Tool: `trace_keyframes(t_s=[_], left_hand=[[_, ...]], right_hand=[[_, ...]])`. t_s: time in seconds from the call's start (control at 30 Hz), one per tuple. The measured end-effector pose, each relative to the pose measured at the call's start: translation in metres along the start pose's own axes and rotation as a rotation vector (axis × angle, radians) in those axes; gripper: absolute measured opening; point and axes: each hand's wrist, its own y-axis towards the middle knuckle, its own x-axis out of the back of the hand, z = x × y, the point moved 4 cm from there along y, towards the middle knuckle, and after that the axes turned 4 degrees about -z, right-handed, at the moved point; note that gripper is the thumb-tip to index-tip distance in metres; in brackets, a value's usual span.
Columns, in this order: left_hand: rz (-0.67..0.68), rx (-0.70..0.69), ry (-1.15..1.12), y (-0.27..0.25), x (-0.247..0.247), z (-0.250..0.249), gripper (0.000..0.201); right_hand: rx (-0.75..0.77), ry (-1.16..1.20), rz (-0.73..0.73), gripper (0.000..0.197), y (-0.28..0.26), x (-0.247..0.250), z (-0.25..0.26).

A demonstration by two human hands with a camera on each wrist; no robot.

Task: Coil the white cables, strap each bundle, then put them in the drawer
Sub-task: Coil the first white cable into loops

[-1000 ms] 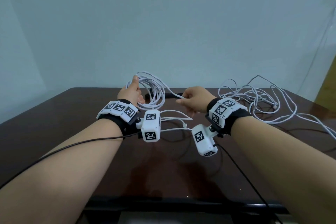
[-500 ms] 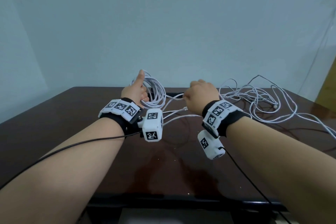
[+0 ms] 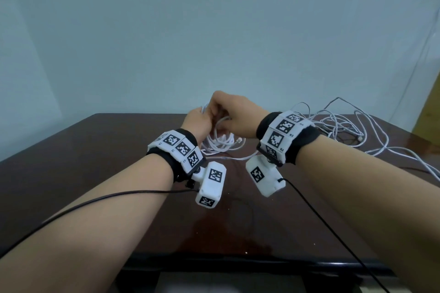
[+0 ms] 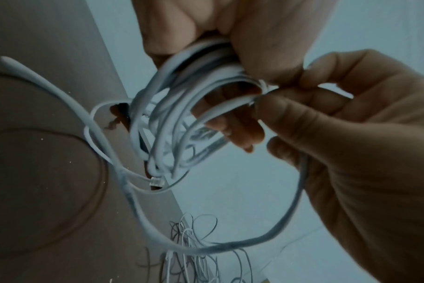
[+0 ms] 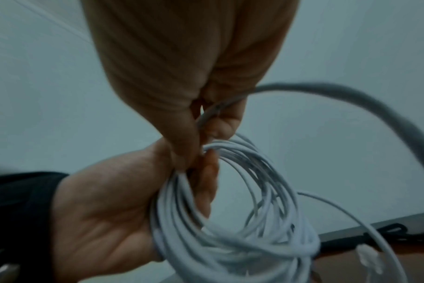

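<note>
**Hands meeting at the top of the white coil**

Since half a second ago the right hand [image 3: 234, 114] is crossing over to the left hand [image 3: 197, 123], so the two are now touching above the far middle of the desk, where earlier they were apart.

The coil of thin white cable [image 3: 220, 143] is hanging in round loops from the left hand, held up above the dark glossy wooden desk [image 3: 95, 173] and not lying on it. In the right wrist view the left hand's fingers [image 5: 206, 176] are curling round the gathered top of the loops [image 5: 230, 220], gripping them against the palm. The right hand is pinching one strand of the same cable between thumb and fingertips [image 4: 291, 114], right beside the left hand's grip; from that pinch the strand is sweeping down in one wide loose loop [image 4: 295, 201] beneath the coil. A clear plastic plug [image 4: 156, 181] at a cable end is dangling by the bottom of the coil.

Toward the far right corner of the desk, a loose tangle of more white cable [image 3: 345, 128] is sprawling on the surface, with strands trailing off along the right edge. A black strap-like piece [image 5: 375, 235] is lying on the desk behind the coil; what it is exactly cannot be told.

Both wrists are wearing black bands with white marker-printed blocks [image 3: 178, 147], and thin black wires [image 3: 95, 202] are running back along the forearms. A pale blue-grey wall [image 3: 214, 31] is standing behind the desk.
</note>
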Motion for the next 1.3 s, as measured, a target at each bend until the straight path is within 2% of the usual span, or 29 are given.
trace_keyframes(t_s=[0.1,0.17,0.3,0.4,0.5,0.57,0.6,0.73,0.87,0.93,1.07,1.13,1.23,1.27,1.3], left_hand=[[0.1,0.0,0.041,-0.01,-0.006,-0.01,0.065],[0.169,0.02,-0.057,-0.016,-0.01,-0.014,0.066],[0.372,0.135,-0.272,-0.017,-0.011,-0.015,0.057],[0.547,0.17,-0.323,-0.022,-0.013,-0.019,0.051],[0.59,0.147,-0.318,-0.027,-0.015,-0.02,0.039],[0.559,0.118,-0.287,-0.027,-0.014,-0.018,0.032],[0.529,0.093,-0.269,-0.025,-0.012,-0.018,0.029],[0.354,-0.044,-0.157,-0.019,-0.007,-0.02,0.021],[0.225,-0.126,-0.105,-0.016,-0.003,-0.022,0.02],[0.194,-0.135,-0.058,-0.014,0.001,-0.021,0.017],[0.115,-0.049,-0.215,-0.006,0.014,-0.018,0.021],[0.094,-0.003,-0.315,-0.002,0.019,-0.018,0.025],[0.054,0.056,-0.47,0.003,0.027,-0.018,0.032],[0.033,0.081,-0.54,0.005,0.03,-0.018,0.034],[0.011,0.114,-0.622,0.007,0.032,-0.018,0.036]], right_hand=[[-0.071,-0.028,-0.162,0.044,0.0,0.014,-0.008],[-0.14,0.005,-0.239,0.058,-0.001,0.019,-0.019],[-0.223,0.056,-0.263,0.076,-0.009,0.023,-0.039],[-0.3,0.055,-0.176,0.076,-0.013,0.022,-0.049],[-0.342,0.083,0.006,0.051,-0.011,0.014,-0.051],[-0.351,0.152,0.026,0.029,-0.01,0.012,-0.045],[-0.345,0.131,0.018,0.024,-0.009,0.013,-0.042],[-0.345,-0.16,-0.032,0.019,-0.002,0.017,-0.037],[-0.346,-0.215,-0.043,0.03,0.001,0.015,-0.038],[-0.346,-0.124,-0.069,0.027,-0.002,0.016,-0.041],[-0.426,0.223,-0.145,0.047,-0.015,0.017,-0.055],[-0.48,0.382,-0.161,0.039,-0.024,0.012,-0.062],[-0.491,0.495,-0.132,0.012,-0.038,0.0,-0.063],[-0.48,0.515,-0.115,0.009,-0.041,-0.004,-0.062],[-0.47,0.526,-0.099,0.014,-0.044,-0.009,-0.063]])
